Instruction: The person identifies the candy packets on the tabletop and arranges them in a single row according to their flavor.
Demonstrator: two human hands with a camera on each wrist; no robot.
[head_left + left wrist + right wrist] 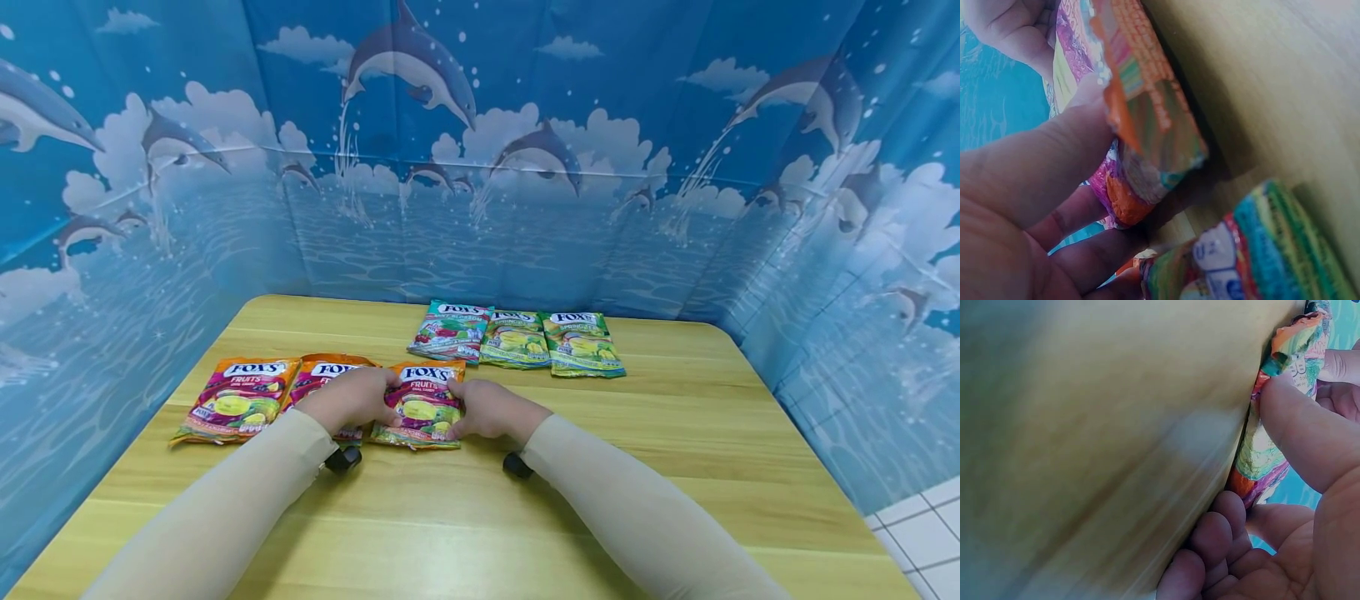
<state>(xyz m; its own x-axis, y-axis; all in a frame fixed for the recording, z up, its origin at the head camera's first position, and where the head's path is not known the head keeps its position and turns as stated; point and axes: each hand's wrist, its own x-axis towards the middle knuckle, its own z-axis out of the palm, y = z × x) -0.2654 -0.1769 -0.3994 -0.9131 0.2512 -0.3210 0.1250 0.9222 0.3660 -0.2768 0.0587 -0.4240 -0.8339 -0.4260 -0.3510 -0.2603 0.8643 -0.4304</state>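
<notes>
Both hands hold an orange and purple FOX'S Fruits candy bag (420, 410) by its two sides, low over the wooden table. The left hand (352, 398) is at its left edge, the right hand (491, 408) at its right. In the left wrist view, the left thumb (1079, 122) lies against the bag's crimped end. In the right wrist view, the right thumb (1291, 412) presses the bag (1263, 450) near its lower corner. A matching candy bag (303, 385) lies partly hidden behind the left hand, and another (232, 407) lies further left.
At the back of the table (675, 467) lie a teal candy bag (450, 331) and two green candy bags, one in the middle (513, 342) and one at right (582, 343). A blue dolphin-print curtain (480, 225) hangs around the table's back and sides.
</notes>
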